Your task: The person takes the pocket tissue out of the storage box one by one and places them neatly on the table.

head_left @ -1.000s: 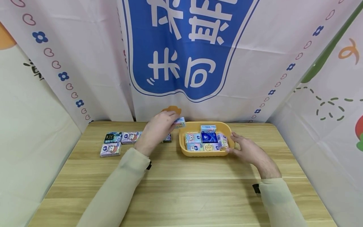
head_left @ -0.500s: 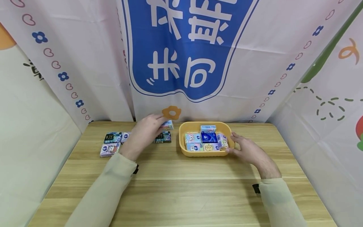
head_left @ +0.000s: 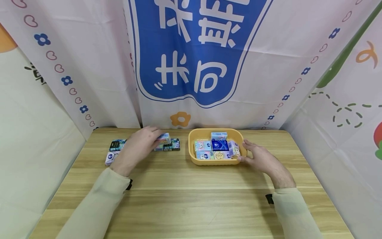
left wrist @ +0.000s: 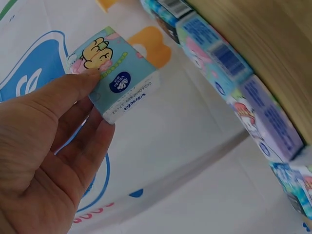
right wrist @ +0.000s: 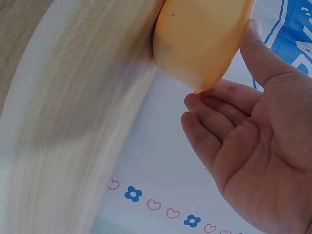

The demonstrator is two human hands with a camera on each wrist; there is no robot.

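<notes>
My left hand [head_left: 138, 146] pinches a small Vinda tissue pack [left wrist: 122, 80] between thumb and fingers. The pack is light blue and green with a yellow cartoon animal, held above a row of packs at the left. In that row are a dark pack [head_left: 172, 145], a light blue pack [left wrist: 214, 53] and a lavender pack [left wrist: 268, 117]; the hand partly covers the row from the head. My right hand [head_left: 261, 159] touches the right end of the yellow basket [head_left: 221, 162], thumb at its rim and fingers relaxed against the end. Several tissue packs lie inside the basket.
A dark teal pack [head_left: 117, 145] and another lavender pack [head_left: 111, 157] lie at the row's left end. The wooden table [head_left: 203, 205] backs onto a white printed curtain [head_left: 119, 66], with cloth walls at both sides.
From right of the row, near the basket, my left hand has moved left and a little lower with the tissue pack. My right hand and the basket stay in place.
</notes>
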